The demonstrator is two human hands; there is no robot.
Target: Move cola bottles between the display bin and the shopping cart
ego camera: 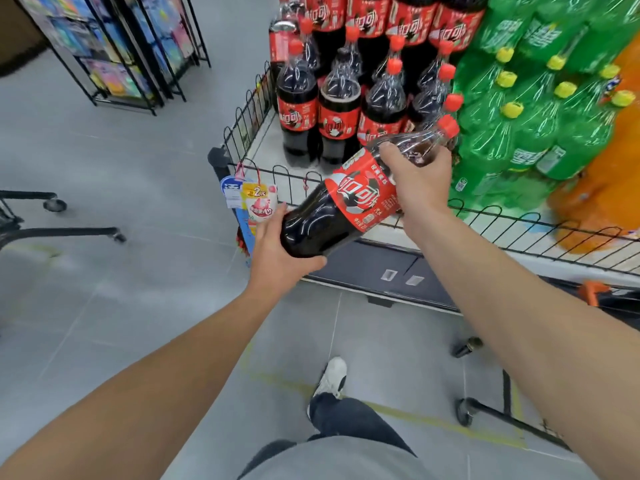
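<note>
Right now you hold one cola bottle point(343, 206) tilted over the front rail of the display bin point(519, 223), its red cap point(448, 126) pointing up and away from you toward the green bottles point(540, 109). Your left hand point(277, 251) cups the dark base from below, thumb and fingers wrapped round it; your right hand point(415, 178) grips the shoulder just above the red label point(367, 199), fingers curled over the neck. That label carries large white Chinese characters over a black-and-white football pattern (the smaller print is too blurred to read). Inside the bin, beyond the held bottle, stand more cola bottles point(318, 109) with the same red labels and caps, and shrink-wrapped packs of them are stacked behind. Orange bottles point(602, 199) fill the bin's right end, beside the green ones. At the bin's near-left corner hangs a price tag point(258, 199) reading "2元". A wire rack point(114, 50) of colourful packets stands well left of the bin on the grey floor point(121, 168).
</note>
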